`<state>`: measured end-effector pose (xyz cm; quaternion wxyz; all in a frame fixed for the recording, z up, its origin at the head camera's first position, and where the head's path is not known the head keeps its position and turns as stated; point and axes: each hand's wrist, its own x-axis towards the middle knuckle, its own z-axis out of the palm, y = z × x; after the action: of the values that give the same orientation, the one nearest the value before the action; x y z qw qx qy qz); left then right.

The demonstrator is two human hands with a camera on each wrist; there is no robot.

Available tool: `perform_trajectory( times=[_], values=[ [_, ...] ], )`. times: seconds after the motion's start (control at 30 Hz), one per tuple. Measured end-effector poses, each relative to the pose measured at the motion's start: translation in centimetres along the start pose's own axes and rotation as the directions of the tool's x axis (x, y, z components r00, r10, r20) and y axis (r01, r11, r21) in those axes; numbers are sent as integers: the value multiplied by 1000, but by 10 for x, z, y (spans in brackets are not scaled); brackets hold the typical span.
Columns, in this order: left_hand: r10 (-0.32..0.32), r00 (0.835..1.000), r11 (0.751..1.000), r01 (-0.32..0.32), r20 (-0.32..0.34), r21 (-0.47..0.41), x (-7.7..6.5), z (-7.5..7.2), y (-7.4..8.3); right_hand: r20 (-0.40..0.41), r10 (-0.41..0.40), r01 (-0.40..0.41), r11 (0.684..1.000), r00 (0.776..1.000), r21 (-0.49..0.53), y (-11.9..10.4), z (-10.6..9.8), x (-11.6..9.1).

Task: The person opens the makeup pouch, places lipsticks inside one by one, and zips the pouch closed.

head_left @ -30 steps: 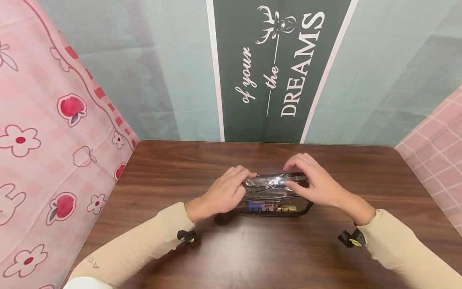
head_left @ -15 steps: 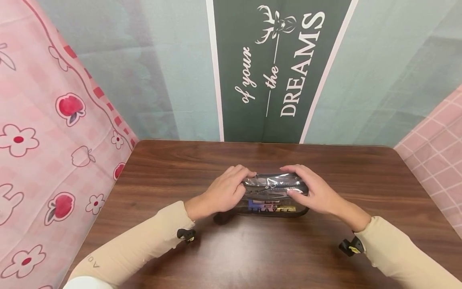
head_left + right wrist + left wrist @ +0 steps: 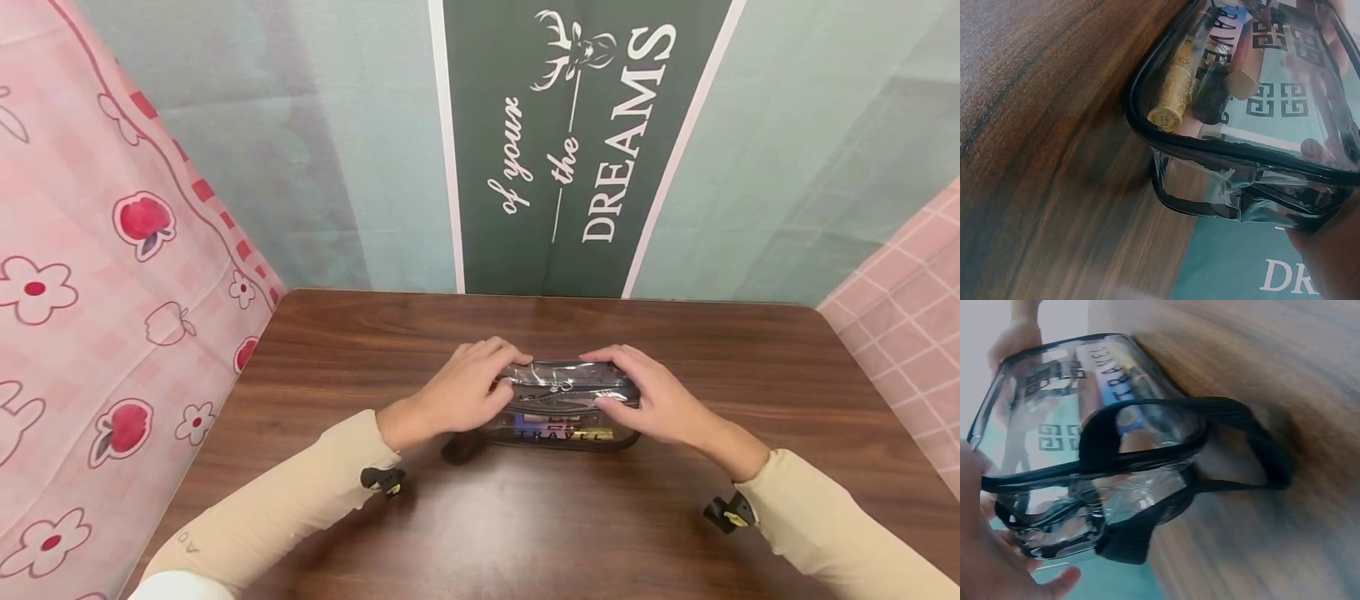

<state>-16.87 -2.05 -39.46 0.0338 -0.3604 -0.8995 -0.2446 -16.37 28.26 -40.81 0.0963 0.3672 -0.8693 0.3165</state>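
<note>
A clear toiletry bag (image 3: 558, 421) with black piping and the word TRAVEL on its front stands upright on the table. My left hand (image 3: 468, 387) holds its upper left end, fingers over the back edge and thumb in front. At the upper right end my right hand (image 3: 652, 396) holds the bag between thumb and fingers. Through the plastic show a gold tube (image 3: 1175, 87), a dark tube (image 3: 1210, 94) and a pinkish tube with a gold end (image 3: 1246, 75). The zipper (image 3: 558, 387) runs along the top; how far it is closed I cannot tell.
A black strap loop (image 3: 1254, 444) sticks out from the bag's left end. The wooden table (image 3: 570, 525) reaches a teal and dark green curtain (image 3: 547, 250) behind. Pink patterned cloth (image 3: 135, 333) hangs at the left, pink checked cloth (image 3: 907, 275) at the right.
My right hand has come down and closed round the bag's right end. That end has shifted slightly left. My left hand has moved a little left, its thumb lifting slightly.
</note>
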Motion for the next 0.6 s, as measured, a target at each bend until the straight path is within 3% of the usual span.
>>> perform_trajectory(
  times=[0.13, 0.37, 0.6],
  values=[
    [-2, 1000, 1000, 2, 12, 2, 5, -6, 4, 6, 12, -12, 1000, 1000, 6, 1, -2, -1],
    [76, 995, 997, -77, -62, -11, 17, -15, 11, 16, 25, -26, 999, 1000, 33, 2, -3, -1],
    [96, 992, 995, -96, -83, 11, 31, -18, 26, 22, 42, -43, 998, 999, 48, 3, -3, -2]
  ],
)
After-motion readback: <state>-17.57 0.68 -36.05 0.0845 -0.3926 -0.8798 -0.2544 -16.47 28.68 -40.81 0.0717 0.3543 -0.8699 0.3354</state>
